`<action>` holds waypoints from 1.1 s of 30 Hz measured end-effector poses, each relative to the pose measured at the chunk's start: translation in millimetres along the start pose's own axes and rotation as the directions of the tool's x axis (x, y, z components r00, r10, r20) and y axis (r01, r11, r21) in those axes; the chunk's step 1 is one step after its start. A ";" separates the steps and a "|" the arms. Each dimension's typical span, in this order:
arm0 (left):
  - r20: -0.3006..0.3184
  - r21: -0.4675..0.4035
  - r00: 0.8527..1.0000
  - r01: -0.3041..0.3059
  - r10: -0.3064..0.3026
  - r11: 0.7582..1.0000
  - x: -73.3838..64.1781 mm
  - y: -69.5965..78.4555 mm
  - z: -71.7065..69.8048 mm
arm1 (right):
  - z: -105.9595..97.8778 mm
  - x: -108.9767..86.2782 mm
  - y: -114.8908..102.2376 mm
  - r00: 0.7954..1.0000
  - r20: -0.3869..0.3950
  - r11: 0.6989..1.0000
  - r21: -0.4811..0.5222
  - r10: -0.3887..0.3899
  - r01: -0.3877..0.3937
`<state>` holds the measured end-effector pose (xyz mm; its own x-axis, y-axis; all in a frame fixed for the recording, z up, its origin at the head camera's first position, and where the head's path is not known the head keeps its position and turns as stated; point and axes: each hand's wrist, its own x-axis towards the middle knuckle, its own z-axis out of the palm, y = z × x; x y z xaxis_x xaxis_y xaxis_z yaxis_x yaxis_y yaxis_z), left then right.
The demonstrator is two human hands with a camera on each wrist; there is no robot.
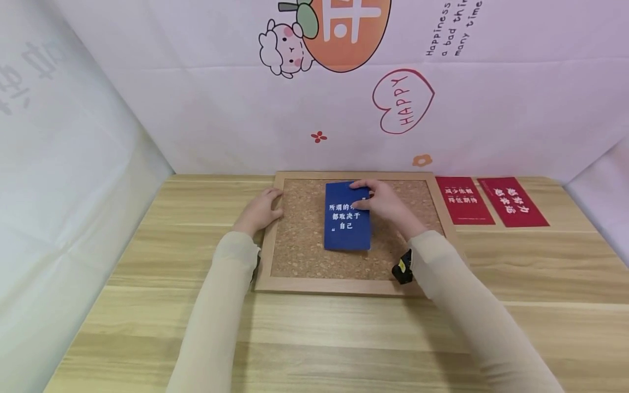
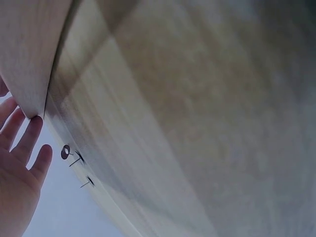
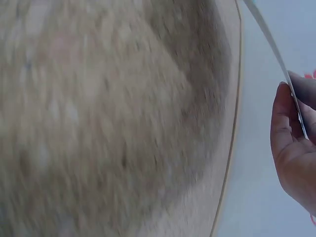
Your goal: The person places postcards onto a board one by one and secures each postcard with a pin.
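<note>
A blue card [image 1: 344,240] with white Chinese writing is held over the cork board [image 1: 295,245], near its middle. My right hand [image 1: 385,204] pinches the card by its upper right edge; the right wrist view shows the card [image 3: 274,42] edge-on between thumb and fingers, tilted off the cork. At the board's left side, my left hand [image 1: 260,213] touches the wooden frame [image 1: 267,256]. From the left wrist view, its fingers [image 2: 30,136] look spread and mostly straight beside a frame corner. A few thumbtacks [image 2: 65,151] lie close by on the table.
Two red cards with white writing, one [image 1: 464,202] by the board's right edge and the other [image 1: 513,202] farther right, lie on the wooden table [image 1: 344,338]. A printed white cloth [image 1: 221,120] hangs behind the table. A black wrist camera [image 1: 404,268] sits under the right cuff.
</note>
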<state>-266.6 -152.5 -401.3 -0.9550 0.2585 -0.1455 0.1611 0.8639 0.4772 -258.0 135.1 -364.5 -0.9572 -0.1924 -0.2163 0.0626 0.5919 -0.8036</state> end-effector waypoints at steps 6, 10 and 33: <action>-0.006 0.009 1.000 -0.007 0.007 1.000 0.2 -0.3 -0.1 | 24.0 2.7 -7.6 1.000 0.026 1.000 0.002 -0.014 0.014; -0.007 0.007 1.000 -0.008 0.008 1.000 0.4 0.2 -0.2 | 37.1 4.2 -14.6 0.999 0.046 1.000 -0.008 -0.028 0.028; 0.021 -0.027 1.000 -0.012 0.012 1.000 1.0 -3.3 -0.7 | 81.6 9.4 -20.8 0.997 0.067 0.989 -0.143 -0.037 0.047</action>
<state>-268.3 -155.5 -402.4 -0.9476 0.2778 -0.1576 0.1653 0.8488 0.5023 -245.3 57.1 -395.1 -0.9378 -0.2664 -0.2227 -0.0234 0.6883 -0.7250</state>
